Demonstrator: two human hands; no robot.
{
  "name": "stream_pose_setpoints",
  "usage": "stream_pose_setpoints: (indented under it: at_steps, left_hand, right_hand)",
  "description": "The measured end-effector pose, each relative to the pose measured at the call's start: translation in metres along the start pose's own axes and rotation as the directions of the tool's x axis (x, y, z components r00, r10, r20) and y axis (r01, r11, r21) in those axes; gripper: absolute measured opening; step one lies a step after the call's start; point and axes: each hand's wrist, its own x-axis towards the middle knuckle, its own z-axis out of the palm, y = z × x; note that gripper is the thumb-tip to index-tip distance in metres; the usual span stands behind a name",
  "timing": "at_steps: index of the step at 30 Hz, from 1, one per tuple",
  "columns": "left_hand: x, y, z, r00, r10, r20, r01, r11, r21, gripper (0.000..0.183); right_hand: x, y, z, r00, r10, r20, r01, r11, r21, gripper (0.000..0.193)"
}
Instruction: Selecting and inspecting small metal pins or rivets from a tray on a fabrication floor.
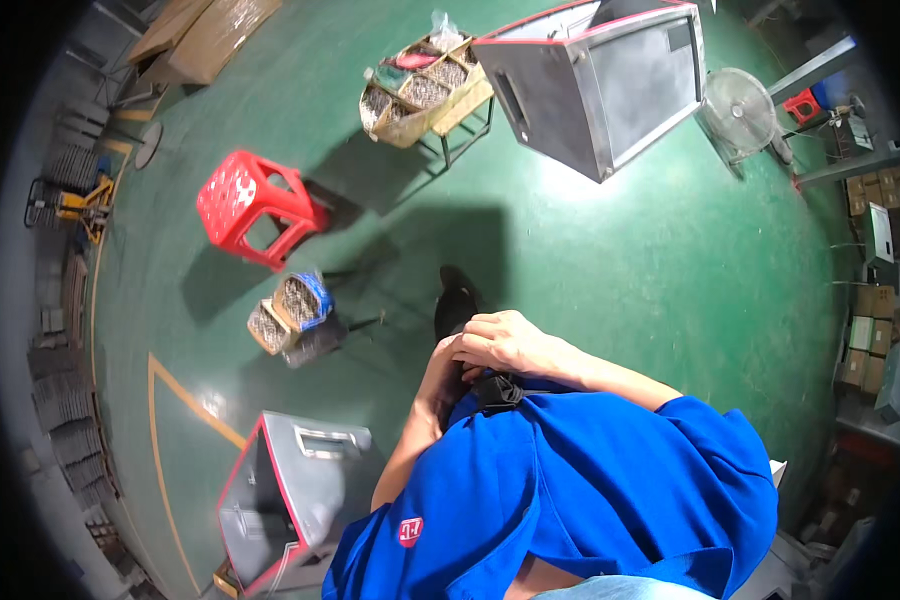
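Observation:
My two hands meet close in front of my waist. My right hand [507,340] lies over the fingertips of my left hand [447,357], and the fingers of both are bent and drawn together. Whatever is between them, if anything, is hidden or too small to make out. Just below them, a bunched black piece of cloth or strap [500,393] sits at the front of my blue jacket [610,470]. A dark shoe [456,300] shows on the floor beyond my hands.
A red plastic stool [238,200] stands ahead left, near small bins of metal parts [298,302]. Farther off are a stand with more bins [425,90], a grey metal cabinet [650,90] and a fan [740,108]. Another red-edged cabinet [335,470] is close on my left.

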Motion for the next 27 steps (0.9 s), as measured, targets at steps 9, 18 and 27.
stream_pose_setpoints:
  at_steps: [9,18,27]
  left_hand:
    - [0.089,0.145,0.005,0.995,-0.088,0.036,0.087,0.995,0.040,0.029]
    - [0.097,0.213,-0.028,0.976,0.059,-0.211,-0.043,0.996,0.078,0.020]
    - [0.082,0.245,-0.072,0.807,0.520,-0.280,-0.457,0.850,0.261,0.062]
  right_hand:
    - [0.103,0.101,-0.045,0.994,0.104,-0.038,-0.105,0.994,-0.042,0.018]
    - [0.193,0.157,-0.038,0.997,0.013,0.077,-0.027,0.984,0.178,0.021]
    - [0.294,0.210,0.002,0.956,-0.205,0.208,0.121,0.927,0.356,0.023]
